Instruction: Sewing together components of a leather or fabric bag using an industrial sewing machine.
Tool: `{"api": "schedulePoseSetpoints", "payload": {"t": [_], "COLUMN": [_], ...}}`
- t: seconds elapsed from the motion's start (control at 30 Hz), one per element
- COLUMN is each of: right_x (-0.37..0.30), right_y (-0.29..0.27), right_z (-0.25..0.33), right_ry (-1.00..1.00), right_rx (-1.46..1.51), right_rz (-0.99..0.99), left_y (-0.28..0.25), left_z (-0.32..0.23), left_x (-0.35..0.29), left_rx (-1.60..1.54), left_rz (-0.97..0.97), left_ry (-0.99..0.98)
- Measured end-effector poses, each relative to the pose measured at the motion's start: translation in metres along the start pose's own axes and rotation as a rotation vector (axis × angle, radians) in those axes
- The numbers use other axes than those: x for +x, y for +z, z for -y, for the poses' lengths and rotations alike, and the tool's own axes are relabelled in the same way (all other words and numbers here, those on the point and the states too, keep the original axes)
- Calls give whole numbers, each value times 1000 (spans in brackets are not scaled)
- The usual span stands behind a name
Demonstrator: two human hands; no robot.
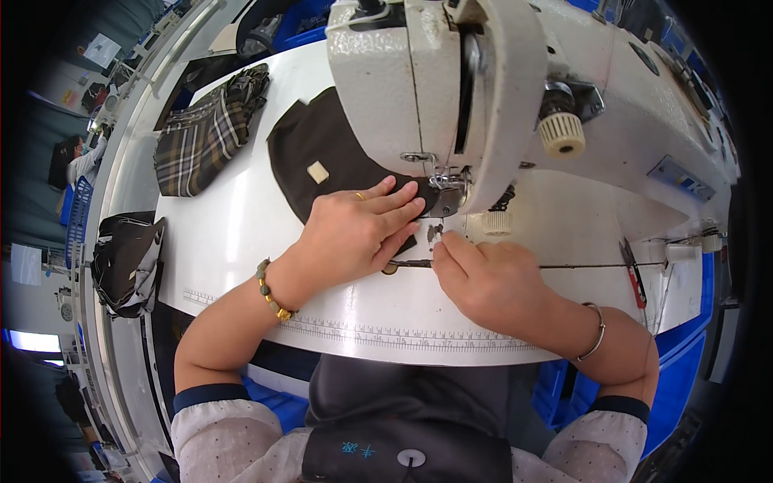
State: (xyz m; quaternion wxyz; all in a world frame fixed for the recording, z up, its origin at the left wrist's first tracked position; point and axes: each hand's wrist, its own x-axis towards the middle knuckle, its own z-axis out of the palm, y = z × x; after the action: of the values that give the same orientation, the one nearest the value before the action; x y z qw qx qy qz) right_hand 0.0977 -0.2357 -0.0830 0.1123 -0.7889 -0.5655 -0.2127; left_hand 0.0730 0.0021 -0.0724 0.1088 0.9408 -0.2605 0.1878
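Note:
A curved dark brown fabric piece (314, 137) lies on the white table with one end under the presser foot (444, 179) of the sewing machine (499, 88). A small cream patch (318, 172) sits on the cloth. My left hand (354, 229) rests on the fabric's near edge, fingers stretched out flat, fingertips just left of the presser foot. Close in front of the needle plate (441, 208), my right hand (495, 278) is closed, thumb and forefinger together at the tabletop. Whatever is between those fingers is hidden.
Folded plaid fabric (211, 133) lies at the far left. Dark cloth pieces (129, 264) are stacked beyond the table's left edge. Red-handled snips (634, 274) lie right of my right hand. A printed ruler (403, 334) runs along the front edge. Blue bins (676, 394) stand below.

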Motion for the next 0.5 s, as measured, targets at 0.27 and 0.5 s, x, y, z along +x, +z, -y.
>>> {"api": "schedulePoseSetpoints", "payload": {"t": [0.27, 0.5], "right_x": [-2, 0], "right_y": [3, 6], "right_z": [-5, -9], "right_ry": [129, 208], "right_rx": [-5, -62], "right_rz": [-2, 35], "left_y": [-4, 1], "left_z": [-28, -42], "left_x": [-7, -7], "left_rx": [99, 149], "left_rz": [94, 85], "left_ry": [-7, -10]}}
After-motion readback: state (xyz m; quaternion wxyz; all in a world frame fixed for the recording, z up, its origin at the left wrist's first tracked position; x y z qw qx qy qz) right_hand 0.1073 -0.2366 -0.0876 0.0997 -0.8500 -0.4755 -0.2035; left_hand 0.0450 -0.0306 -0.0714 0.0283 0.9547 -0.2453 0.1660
